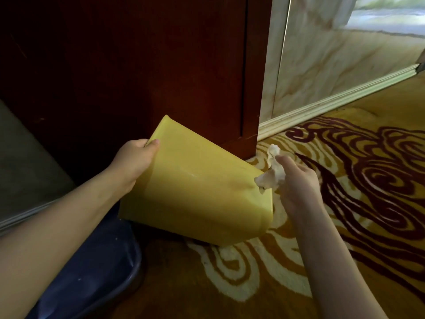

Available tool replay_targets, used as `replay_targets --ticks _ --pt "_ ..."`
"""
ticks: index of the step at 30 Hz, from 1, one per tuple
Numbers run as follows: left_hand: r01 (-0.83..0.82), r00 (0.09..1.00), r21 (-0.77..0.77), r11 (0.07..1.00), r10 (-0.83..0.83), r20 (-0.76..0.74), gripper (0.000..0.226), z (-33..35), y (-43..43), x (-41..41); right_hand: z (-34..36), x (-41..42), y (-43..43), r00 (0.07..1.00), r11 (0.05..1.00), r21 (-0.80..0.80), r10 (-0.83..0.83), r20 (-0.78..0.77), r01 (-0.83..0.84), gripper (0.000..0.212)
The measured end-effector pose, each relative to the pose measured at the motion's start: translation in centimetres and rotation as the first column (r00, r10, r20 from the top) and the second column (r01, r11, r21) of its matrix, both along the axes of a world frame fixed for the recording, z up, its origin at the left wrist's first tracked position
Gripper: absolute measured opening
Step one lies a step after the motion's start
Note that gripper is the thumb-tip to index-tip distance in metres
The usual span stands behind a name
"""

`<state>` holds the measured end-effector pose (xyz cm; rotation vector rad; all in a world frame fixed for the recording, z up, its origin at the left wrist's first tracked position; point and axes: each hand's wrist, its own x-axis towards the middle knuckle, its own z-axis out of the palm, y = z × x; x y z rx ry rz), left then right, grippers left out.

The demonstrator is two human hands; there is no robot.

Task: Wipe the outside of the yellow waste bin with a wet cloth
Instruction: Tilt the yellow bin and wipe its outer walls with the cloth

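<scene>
bin (pixel 195 192) tilted on carpet (pixel 345 226), cabinet (pixel 138 65) behind; left hand (pixel 133 162) at its left, cloth (pixel 272 173) in right hand (pixel 299 185) at its right.

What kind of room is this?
Likely a hotel room or a similarly furnished interior: patterned gold-and-maroon carpet, dark red wooden cabinet, marble-look wall panel with a cream baseboard.

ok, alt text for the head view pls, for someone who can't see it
A person tilts a yellow waste bin with the left hand gripping one end, while the right hand presses a crumpled white cloth against its far edge. The bin sits over a patterned yellow and maroon carpet, beside a dark wooden cabinet.
</scene>
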<state>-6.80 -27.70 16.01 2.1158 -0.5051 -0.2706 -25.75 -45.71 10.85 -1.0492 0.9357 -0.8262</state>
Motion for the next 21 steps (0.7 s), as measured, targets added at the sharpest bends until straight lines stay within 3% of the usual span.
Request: replay_targets --ticks 2,4,6,8,11,15,18,21 --pt "0.001 1.0 -0.003 1.0 -0.001 -0.002 0.038 0.0 -0.1 0.0 0.5 1.0 0.4 0.999 0.994 -0.108 -0.035 -0.029 0.032 0.014" --pt "0.007 1.0 0.0 1.0 -0.007 0.0 0.038 0.0 -0.1 0.0 0.5 2.1 0.7 0.98 0.941 -0.323 -0.148 -0.134 0.098 0.027" --pt "0.012 1.0 0.0 1.0 -0.012 -0.005 0.04 0.0 -0.2 -0.1 0.6 3.1 1.3 0.928 0.76 -0.643 -0.3 -0.219 0.093 0.031" --pt "0.018 1.0 -0.005 1.0 -0.018 -0.004 0.041 0.0 -0.2 -0.2 0.6 4.2 2.4 0.899 0.565 -0.825 -0.355 -0.258 -0.013 0.035" --pt "0.028 1.0 -0.002 1.0 -0.028 0.012 0.041 0.0 -0.3 -0.4 0.3 6.2 4.7 0.919 0.463 -0.87 -0.244 -0.309 -0.17 0.04" --pt "0.037 0.999 -0.018 0.999 -0.037 0.004 0.039 -0.1 -0.3 -0.4 -0.6 7.6 7.2 0.925 0.454 -0.811 0.1 -0.366 -0.37 0.034" --pt "0.037 0.999 -0.016 0.999 -0.037 0.014 0.038 -0.2 0.0 -0.3 -1.1 7.3 6.6 0.928 0.514 -0.778 0.11 -0.357 -0.361 0.031" --pt "0.037 0.999 -0.016 0.999 -0.037 0.0 0.04 -0.2 -0.1 -0.3 -2.0 7.1 5.8 0.896 0.433 -0.811 -0.016 -0.444 -0.394 0.035"
